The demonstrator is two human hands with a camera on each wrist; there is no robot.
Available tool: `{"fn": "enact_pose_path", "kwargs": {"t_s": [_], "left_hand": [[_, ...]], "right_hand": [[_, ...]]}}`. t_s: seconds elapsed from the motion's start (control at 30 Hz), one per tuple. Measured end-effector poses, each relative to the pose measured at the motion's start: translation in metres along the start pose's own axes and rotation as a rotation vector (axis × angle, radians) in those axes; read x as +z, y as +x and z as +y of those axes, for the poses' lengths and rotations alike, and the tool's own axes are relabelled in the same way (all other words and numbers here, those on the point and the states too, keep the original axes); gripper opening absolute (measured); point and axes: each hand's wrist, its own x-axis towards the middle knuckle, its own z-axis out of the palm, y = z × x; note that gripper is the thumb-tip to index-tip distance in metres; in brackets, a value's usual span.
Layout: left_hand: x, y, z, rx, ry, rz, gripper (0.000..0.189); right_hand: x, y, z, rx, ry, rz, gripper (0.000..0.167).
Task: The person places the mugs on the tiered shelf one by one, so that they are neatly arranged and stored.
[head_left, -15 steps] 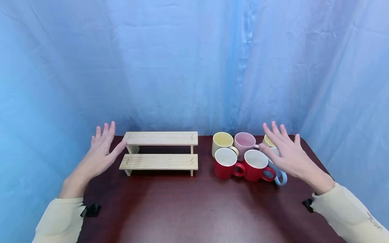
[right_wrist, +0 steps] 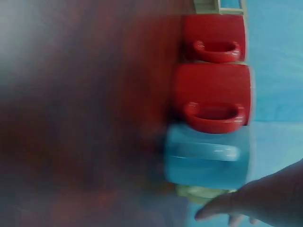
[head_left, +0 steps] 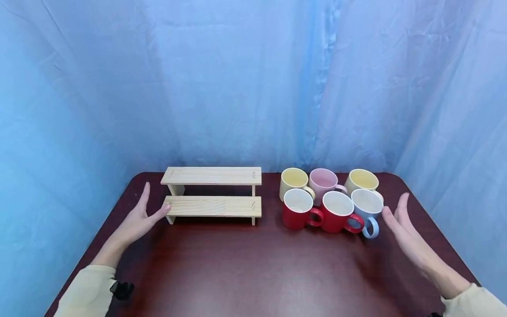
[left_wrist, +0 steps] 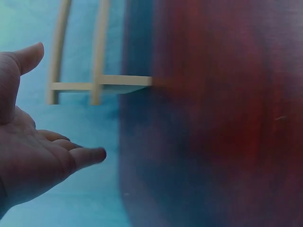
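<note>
My left hand (head_left: 136, 222) hovers at the left end of a two-tier wooden shelf (head_left: 219, 206), its thumb overlapping the lower board's corner in the head view. Nothing is in it; thumb and fingers are spread apart, as the left wrist view also shows. On the other side, my right hand (head_left: 409, 237) is held empty beside the light blue mug (head_left: 362, 215), thumb and fingers apart. Left of that mug stand two red mugs (head_left: 294, 218), (head_left: 332, 220). Behind them are a pink mug (head_left: 320, 191) and two pale yellow mugs (head_left: 286, 190), (head_left: 350, 185), all upright with handles to the right.
The dark red-brown table (head_left: 237, 273) has rounded back corners. Pale blue curtains (head_left: 237, 88) hang behind it and along both sides. A narrow gap of tabletop lies between the shelf and the mugs.
Both hands have lowered and turned, from palms down to more edge-on. The right hand has shifted right, uncovering the light blue mug and the yellow mug behind it. The head view has tilted slightly.
</note>
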Motion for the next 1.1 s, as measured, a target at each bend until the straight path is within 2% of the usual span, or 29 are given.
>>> {"fn": "enact_pose_path", "kwargs": {"t_s": [0.1, 0.17, 0.3, 0.43, 0.53, 0.63, 0.7, 0.87, 1.1], "left_hand": [[0.013, 0.003, -0.008, -0.032, -0.065, -0.024, 0.104], [0.019, 0.005, -0.012, -0.041, -0.116, -0.031, 0.1], [0.027, 0.008, -0.018, -0.054, -0.196, -0.03, 0.088], [0.031, 0.008, -0.021, -0.069, -0.237, -0.02, 0.073], [0.031, 0.008, -0.022, -0.084, -0.244, -0.012, 0.066], [0.03, 0.01, -0.022, -0.1, -0.261, -0.007, 0.062], [0.029, 0.012, -0.022, -0.108, -0.28, -0.006, 0.061], [0.03, 0.016, -0.023, -0.155, -0.321, 0.011, 0.061], [0.033, 0.013, -0.022, -0.237, -0.382, 0.022, 0.057]], "right_hand": [[0.0, -0.005, 0.014, 0.155, 0.183, -0.132, 0.075], [0.001, -0.005, 0.021, 0.223, 0.296, -0.19, 0.078], [0.002, -0.004, 0.029, 0.259, 0.448, -0.244, 0.078], [-0.001, -0.003, 0.035, 0.265, 0.505, -0.217, 0.071], [-0.004, -0.002, 0.039, 0.291, 0.541, -0.196, 0.055], [-0.008, -0.001, 0.042, 0.313, 0.606, -0.218, 0.036], [-0.009, -0.001, 0.042, 0.328, 0.649, -0.234, 0.03], [-0.013, 0.004, 0.042, 0.354, 0.719, -0.254, 0.032], [-0.012, 0.014, 0.046, 0.348, 0.733, -0.29, 0.038]]}}
